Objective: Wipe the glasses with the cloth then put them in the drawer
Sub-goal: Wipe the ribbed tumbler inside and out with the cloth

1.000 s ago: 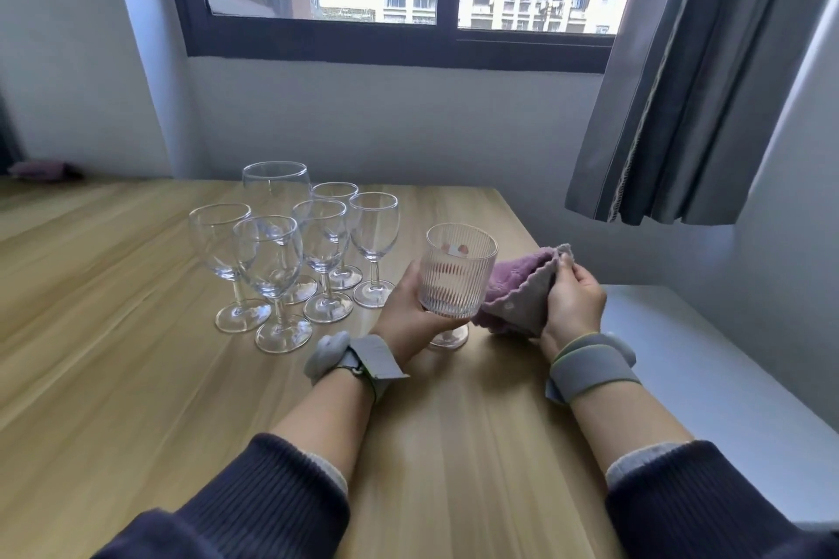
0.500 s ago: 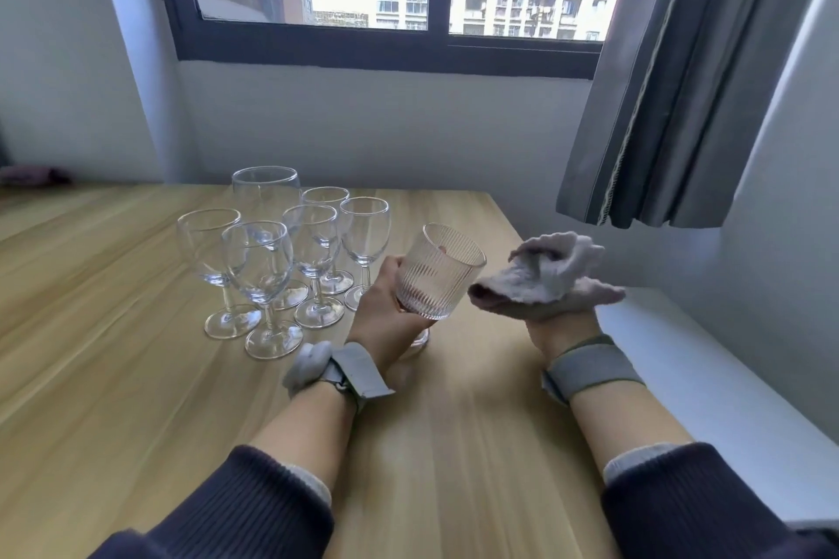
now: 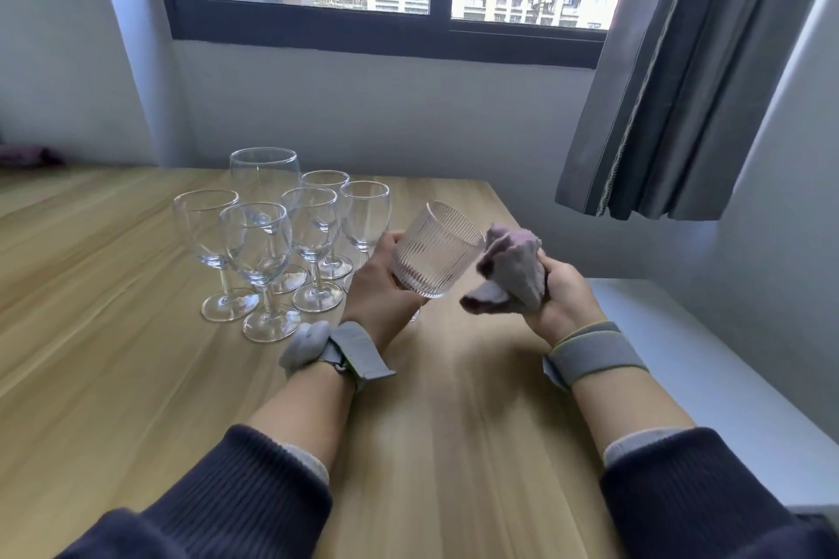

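1. Left hand (image 3: 379,286) grips a ribbed glass (image 3: 433,251) by the lower bowl, fingers curled round it; the glass is lifted off the wooden table (image 3: 113,354) and tilted, its mouth toward the right.
2. The ribbed glass has a foot — only a sliver shows below the left hand, stem hidden.
3. Right hand (image 3: 563,297) clutches a bunched cloth (image 3: 510,272), pinkish-grey, fingers closed round it. The cloth's upper fold sits just beside the glass rim; contact cannot be told.
4. Six clear wine glasses (image 3: 268,241) stand upright in a tight cluster on the table, to the left of the held glass. The tallest stands at the back.
5. Both wrists carry grey straps; dark ribbed sleeves (image 3: 254,490) cover the forearms.
6. A white surface (image 3: 708,377) adjoins the table's right edge.
7. Behind — a dark-framed window (image 3: 386,32) looking onto apartment blocks, a grey curtain (image 3: 690,73) hanging at its right.
8. A dark reddish object lies at the far left edge, too small to identify.
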`<state>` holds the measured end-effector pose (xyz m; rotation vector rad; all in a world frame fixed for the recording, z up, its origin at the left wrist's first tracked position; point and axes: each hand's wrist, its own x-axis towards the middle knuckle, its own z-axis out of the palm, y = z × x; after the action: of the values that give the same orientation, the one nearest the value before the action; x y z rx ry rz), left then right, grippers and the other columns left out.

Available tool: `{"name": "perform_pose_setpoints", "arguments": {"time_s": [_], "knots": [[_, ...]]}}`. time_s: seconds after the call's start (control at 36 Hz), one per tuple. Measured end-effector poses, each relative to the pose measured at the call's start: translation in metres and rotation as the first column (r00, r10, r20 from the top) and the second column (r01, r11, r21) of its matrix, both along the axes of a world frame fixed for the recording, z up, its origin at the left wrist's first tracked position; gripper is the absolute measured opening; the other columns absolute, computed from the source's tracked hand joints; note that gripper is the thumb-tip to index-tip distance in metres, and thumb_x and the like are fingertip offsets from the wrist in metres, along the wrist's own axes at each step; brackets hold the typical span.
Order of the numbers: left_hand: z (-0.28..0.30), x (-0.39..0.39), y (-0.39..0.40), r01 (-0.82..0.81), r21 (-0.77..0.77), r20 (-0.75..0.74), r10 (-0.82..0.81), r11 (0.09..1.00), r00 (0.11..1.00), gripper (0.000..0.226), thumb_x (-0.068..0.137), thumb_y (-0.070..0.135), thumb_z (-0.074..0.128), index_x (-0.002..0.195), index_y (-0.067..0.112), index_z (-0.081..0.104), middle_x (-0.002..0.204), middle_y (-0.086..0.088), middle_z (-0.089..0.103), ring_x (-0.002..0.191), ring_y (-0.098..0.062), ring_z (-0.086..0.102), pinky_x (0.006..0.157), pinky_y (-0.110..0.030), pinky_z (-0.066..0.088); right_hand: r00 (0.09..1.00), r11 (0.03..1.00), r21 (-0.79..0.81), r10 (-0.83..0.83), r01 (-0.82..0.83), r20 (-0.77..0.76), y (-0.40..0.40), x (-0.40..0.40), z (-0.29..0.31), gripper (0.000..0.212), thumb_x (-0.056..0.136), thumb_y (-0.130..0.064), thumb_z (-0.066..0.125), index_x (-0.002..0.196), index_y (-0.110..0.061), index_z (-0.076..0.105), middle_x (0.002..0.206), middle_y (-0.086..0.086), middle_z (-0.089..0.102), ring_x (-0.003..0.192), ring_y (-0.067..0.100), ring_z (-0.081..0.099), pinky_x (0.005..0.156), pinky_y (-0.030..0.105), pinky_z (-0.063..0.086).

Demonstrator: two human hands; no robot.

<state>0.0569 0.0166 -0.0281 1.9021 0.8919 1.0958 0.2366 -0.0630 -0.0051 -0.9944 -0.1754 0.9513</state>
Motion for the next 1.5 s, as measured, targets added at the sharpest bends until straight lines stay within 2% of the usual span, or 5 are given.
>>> {"name": "perform_pose_setpoints", "arguments": {"time_s": [0.42,0.64,1.11,1.25,1.5], "knots": [[0.005,-0.002,-0.004,-0.092,0.045,-0.068,0.095,0.995,0.993,0.047,0.074,0.015,0.072,0.112,0.032,0.050,0.072,0.008,0.062,0.075,-0.019,0.061,0.069,-0.028,0.046,0.788,0.928,-0.173,-0.171,0.330,0.591,-0.001,0.012,-0.012,0.014,0.085,-0.023,0.055,0.094,-0.015,0.063,0.098,0.013,0.068,0.088,0.035,0.066,0.071,0.050,0.059],[0.006,-0.003,-0.004,-0.125,0.029,-0.050,0.127,0.992,0.991,0.050,0.073,0.011,0.072,0.115,0.026,0.049,0.078,0.004,0.065,0.082,-0.024,0.063,0.074,-0.033,0.049,0.506,0.894,-0.257,0.040,0.367,0.862,-0.004,-0.009,-0.006,0.084,0.068,-0.011,0.069,0.142,-0.008,0.030,0.137,0.015,0.040,0.122,0.029,0.044,0.104,0.029,0.036],[0.005,-0.002,-0.002,-0.149,-0.015,0.018,0.149,0.989,0.989,0.053,0.071,0.011,0.074,0.116,0.024,0.050,0.086,0.001,0.067,0.086,-0.024,0.064,0.080,-0.037,0.052,0.037,0.750,-0.408,0.457,0.521,0.889,-0.004,-0.018,-0.014,0.014,0.089,-0.029,0.054,0.097,-0.021,0.061,0.113,0.009,0.061,0.111,0.031,0.051,0.089,0.034,0.037],[0.005,-0.003,-0.003,-0.144,-0.028,0.008,0.144,0.989,0.990,0.055,0.068,0.016,0.073,0.117,0.024,0.051,0.086,0.003,0.067,0.086,-0.023,0.064,0.081,-0.038,0.052,0.373,0.906,-0.178,0.024,0.384,0.928,-0.001,-0.015,-0.005,0.028,0.101,-0.030,0.041,0.105,-0.006,0.055,0.102,0.013,0.062,0.094,0.029,0.055,0.079,0.035,0.041],[0.007,-0.004,-0.005,-0.156,-0.012,-0.004,0.156,0.988,0.988,0.052,0.070,0.012,0.075,0.115,0.022,0.051,0.083,0.002,0.065,0.082,-0.023,0.064,0.076,-0.035,0.051,0.996,0.953,0.298,-0.072,0.052,0.057,-0.009,-0.009,0.013,0.035,0.102,-0.029,0.033,0.125,-0.016,0.057,0.116,0.005,0.066,0.103,0.021,0.063,0.087,0.034,0.049]]}}
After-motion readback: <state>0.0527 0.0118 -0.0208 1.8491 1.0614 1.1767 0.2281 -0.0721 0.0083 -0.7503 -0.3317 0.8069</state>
